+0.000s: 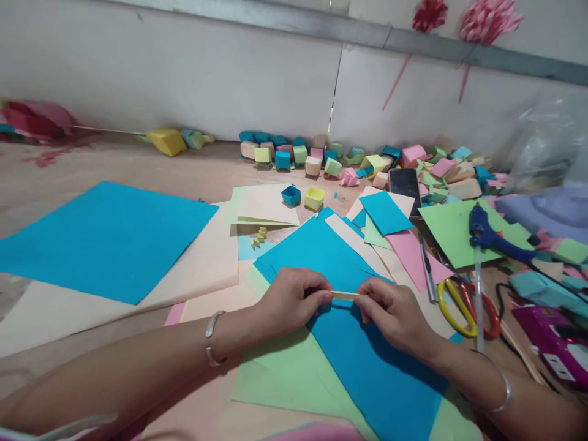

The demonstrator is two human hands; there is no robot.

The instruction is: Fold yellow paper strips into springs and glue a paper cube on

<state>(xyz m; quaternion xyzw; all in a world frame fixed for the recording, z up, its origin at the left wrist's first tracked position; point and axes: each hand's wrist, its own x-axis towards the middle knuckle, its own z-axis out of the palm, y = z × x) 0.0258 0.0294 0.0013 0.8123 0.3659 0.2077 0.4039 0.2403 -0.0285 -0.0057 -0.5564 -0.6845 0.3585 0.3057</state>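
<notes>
Between my two hands stretches a narrow yellow paper strip (pixel 345 296), pinched at both ends. My left hand (pixel 296 300) is closed on its left end, thumb and fingers together. At the other end my right hand (pixel 390 309) grips it the same way, fingers curled. Beneath them lies a large blue paper sheet (pixel 381 373) over a light green sheet (pixel 280 373). Just beyond stand a small open blue paper box (pixel 291 196) and a small open yellow paper box (pixel 315 199). A folded yellow paper piece (pixel 260 236) rests to their left.
Another blue sheet (pixel 110 239) lies at left. On the right are a glue gun (pixel 491 229), scissors (pixel 457 312), a pen (pixel 428 269) and a magenta power strip (pixel 554 343). Small paper boxes (pixel 313 166) line the wall beside a phone (pixel 405 186).
</notes>
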